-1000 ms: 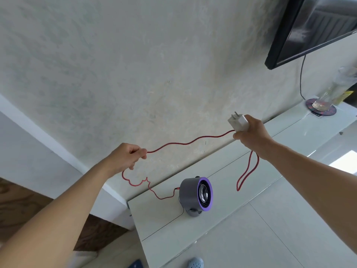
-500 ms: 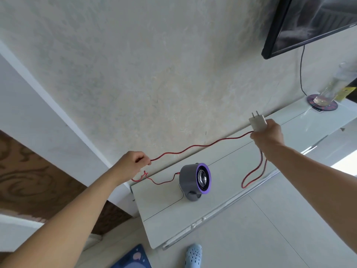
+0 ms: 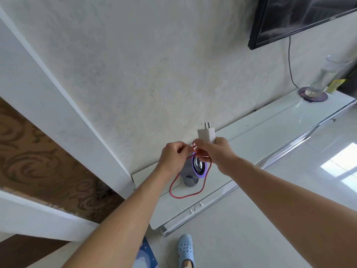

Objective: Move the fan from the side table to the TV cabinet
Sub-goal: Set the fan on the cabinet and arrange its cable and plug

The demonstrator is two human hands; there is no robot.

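Observation:
A small grey fan [image 3: 190,176] with a purple ring stands upright on the left end of the white TV cabinet [image 3: 260,136], partly hidden behind my hands. Its red cable [image 3: 185,196] hangs in a loop over the cabinet top. My right hand [image 3: 214,153] grips the white plug adapter [image 3: 206,134], prongs up, along with some cable. My left hand [image 3: 174,156] pinches the red cable right beside it, above the fan.
A wall-mounted TV [image 3: 301,18] hangs at the upper right. A glass vase [image 3: 326,78] on a dark coaster [image 3: 313,94] stands at the cabinet's far right. A pale wall is behind. A blue shoe [image 3: 185,250] is on the tiled floor below.
My two hands have come together above the fan, gathering the cable. The cable, stretched between them before, now hangs in a slack loop. The fan has stayed in place.

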